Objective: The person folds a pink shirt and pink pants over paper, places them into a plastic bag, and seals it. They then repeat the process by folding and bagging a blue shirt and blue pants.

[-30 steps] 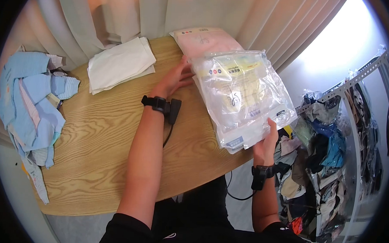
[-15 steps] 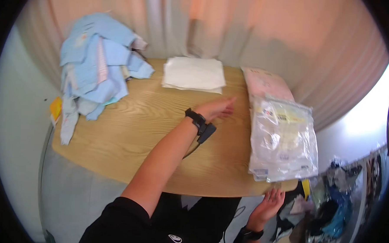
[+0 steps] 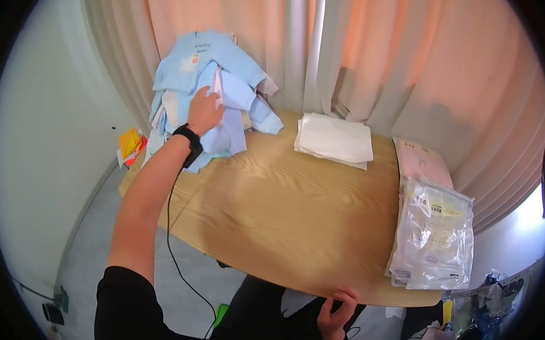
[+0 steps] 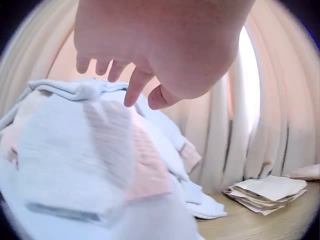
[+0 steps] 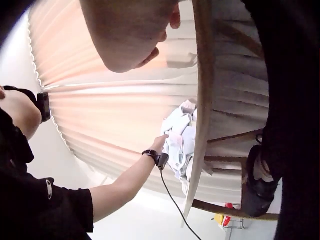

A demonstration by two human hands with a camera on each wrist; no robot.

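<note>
A heap of light blue clothes (image 3: 233, 89) lies at the table's far left, with pink and grey pieces among them. Over the heap is my left hand (image 3: 205, 111), its fingers spread and relaxed; the left wrist view shows that hand (image 4: 150, 50) just above the cloth (image 4: 70, 145), holding nothing. My right hand (image 3: 337, 315) is at the table's front edge, empty, with loosely bent fingers; part of it (image 5: 135, 35) shows in the right wrist view.
White sheets (image 3: 335, 138) are stacked at the back of the wooden table (image 3: 270, 212). On the right, clear plastic packages (image 3: 437, 238) overlap a pink package (image 3: 422, 163). Bagged clothes (image 3: 426, 338) are low at the right. A cable hangs from the left wrist.
Both hands have left the plastic packages, which now lie on the table. My left hand has moved left to the clothes; my right has come back to the front edge. The head view has turned left.
</note>
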